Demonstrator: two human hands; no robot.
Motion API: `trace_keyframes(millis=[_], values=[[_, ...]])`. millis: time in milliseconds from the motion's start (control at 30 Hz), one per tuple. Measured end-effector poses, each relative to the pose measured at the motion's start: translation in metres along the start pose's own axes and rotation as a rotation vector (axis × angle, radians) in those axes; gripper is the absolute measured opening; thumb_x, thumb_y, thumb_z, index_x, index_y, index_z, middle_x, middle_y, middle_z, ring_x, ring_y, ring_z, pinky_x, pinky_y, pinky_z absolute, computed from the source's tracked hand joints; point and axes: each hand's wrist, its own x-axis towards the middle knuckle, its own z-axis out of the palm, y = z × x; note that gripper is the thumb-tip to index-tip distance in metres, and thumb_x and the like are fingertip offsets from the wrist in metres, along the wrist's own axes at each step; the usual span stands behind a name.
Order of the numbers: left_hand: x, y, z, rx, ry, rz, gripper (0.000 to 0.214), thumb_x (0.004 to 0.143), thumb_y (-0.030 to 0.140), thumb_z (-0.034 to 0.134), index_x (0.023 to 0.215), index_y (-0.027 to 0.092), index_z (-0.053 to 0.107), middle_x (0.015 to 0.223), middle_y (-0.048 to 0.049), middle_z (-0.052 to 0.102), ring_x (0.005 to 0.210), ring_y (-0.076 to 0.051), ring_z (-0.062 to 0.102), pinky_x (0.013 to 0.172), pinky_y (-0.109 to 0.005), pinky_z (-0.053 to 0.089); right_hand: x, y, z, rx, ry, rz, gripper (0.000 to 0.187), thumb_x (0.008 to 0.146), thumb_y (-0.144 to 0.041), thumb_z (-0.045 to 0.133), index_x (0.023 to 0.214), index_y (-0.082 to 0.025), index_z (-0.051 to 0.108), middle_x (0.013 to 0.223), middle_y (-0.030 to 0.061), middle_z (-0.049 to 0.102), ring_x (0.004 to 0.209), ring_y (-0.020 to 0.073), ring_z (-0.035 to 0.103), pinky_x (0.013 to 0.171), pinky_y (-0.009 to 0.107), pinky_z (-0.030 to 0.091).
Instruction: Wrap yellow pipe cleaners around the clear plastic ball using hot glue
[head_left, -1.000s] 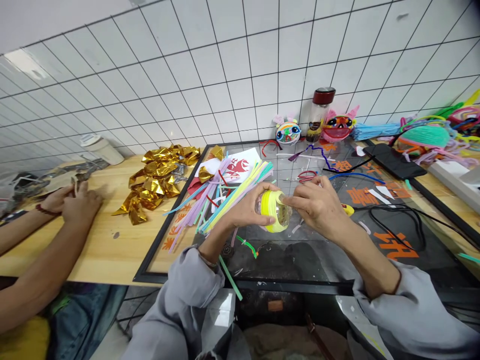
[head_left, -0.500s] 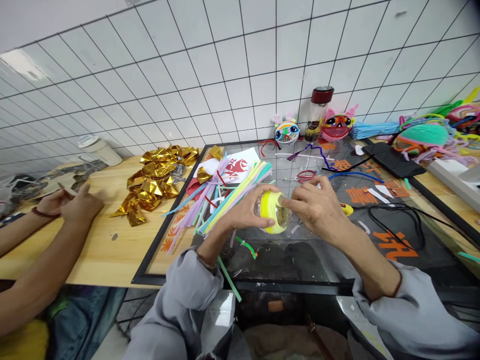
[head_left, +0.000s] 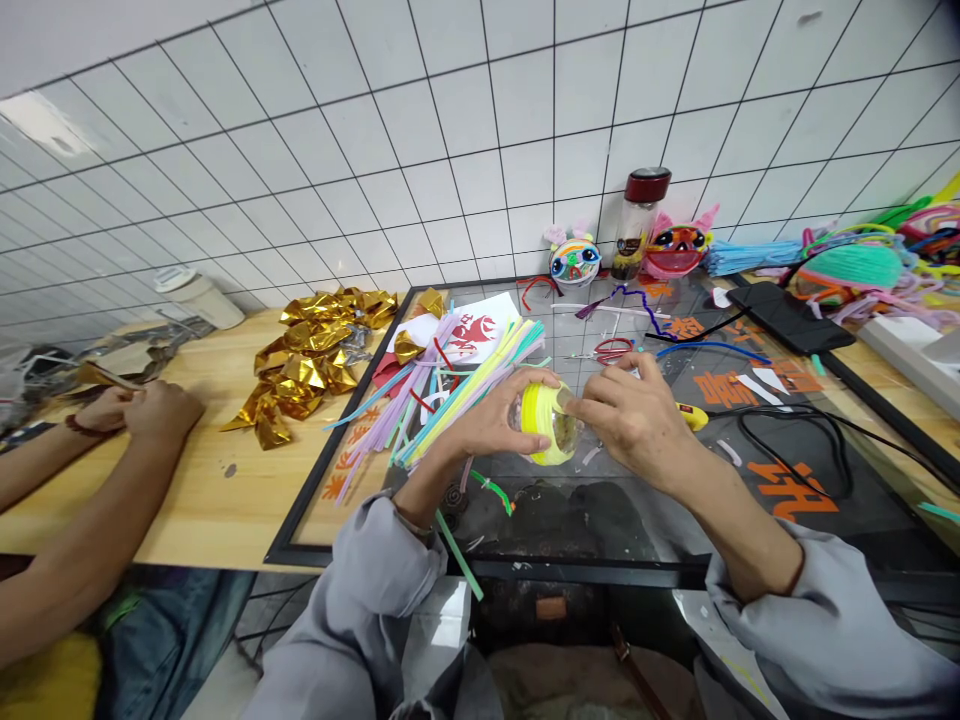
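Observation:
My left hand (head_left: pixel 491 420) is wrapped round a small clear round container bound with yellow pipe cleaner (head_left: pixel 546 424), held just above the glass-topped work surface (head_left: pixel 600 510). My right hand (head_left: pixel 634 415) pinches the same container from the right, fingertips pressed on its clear end. Just left of my hands lies a fan of pastel pipe cleaners (head_left: pixel 450 385).
A co-worker's hands (head_left: pixel 131 410) rest at the left on the wooden table (head_left: pixel 202 480), beside crumpled gold foil (head_left: pixel 315 355). Along the tiled wall stand painted masks (head_left: pixel 574 262), a red-lidded jar (head_left: pixel 637 225) and piles of coloured pipe cleaners (head_left: pixel 855 265). A black cable (head_left: pixel 810 425) lies at the right.
My hands stay on the yellow-wrapped container, with only slight finger shifts. The co-worker's hands have closed together and drawn a little to the left.

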Motion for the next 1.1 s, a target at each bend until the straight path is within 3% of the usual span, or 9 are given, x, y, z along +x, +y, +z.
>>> trace_keyframes(millis=[1100], values=[[-0.0010, 0.0071, 0.0012, 0.022, -0.014, -0.036, 0.068, 0.068, 0.037, 0.079, 0.126, 0.021, 0.050, 0.140, -0.0123, 0.053, 0.135, -0.033, 0.050, 0.118, -0.049, 0.037, 0.0035, -0.0091, -0.0049, 0.055, 0.023, -0.035, 0.027, 0.095, -0.010, 0.050, 0.073, -0.016, 0.064, 0.065, 0.0021, 0.056, 0.071, 0.0176, 0.042, 0.074, 0.035, 0.026]])
